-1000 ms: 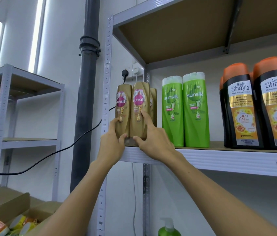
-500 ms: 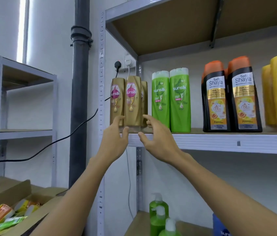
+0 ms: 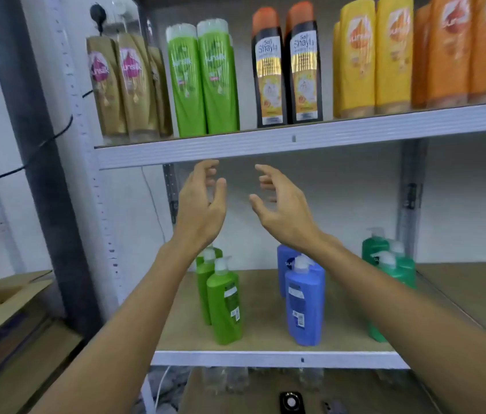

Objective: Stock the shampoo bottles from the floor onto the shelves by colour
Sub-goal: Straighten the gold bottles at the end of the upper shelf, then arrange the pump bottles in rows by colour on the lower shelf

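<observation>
Left hand (image 3: 201, 207) raised in front of the gap between the two shelves, fingers loosely spread and slightly curved, holding nothing. Right hand (image 3: 280, 204) raised beside it at the same height, palm turned toward the left one, fingers likewise relaxed and empty; the two apart, touching neither each other nor any bottle. Both just below the white front edge of the upper shelf (image 3: 295, 141). On that shelf, from left to right: gold bottles (image 3: 125, 85) at the far left end, green bottles (image 3: 203, 79) just beside them, black bottles with orange caps (image 3: 288, 73), yellow bottles (image 3: 370, 55), then orange bottles (image 3: 457, 46) at the right edge of view, all upright and grouped by colour. On the lower shelf (image 3: 265, 358), light green pump bottles (image 3: 221, 297) under the left forearm, blue pump bottles (image 3: 304, 300) near the middle, dark green pump bottles (image 3: 391, 264) partly hidden behind the right forearm. Lower left, an open cardboard box (image 3: 5, 306) on the floor, contents blurred. Dark pipe (image 3: 32, 144) upright to the left of the rack, a black cable (image 3: 41, 144) crossing it.
</observation>
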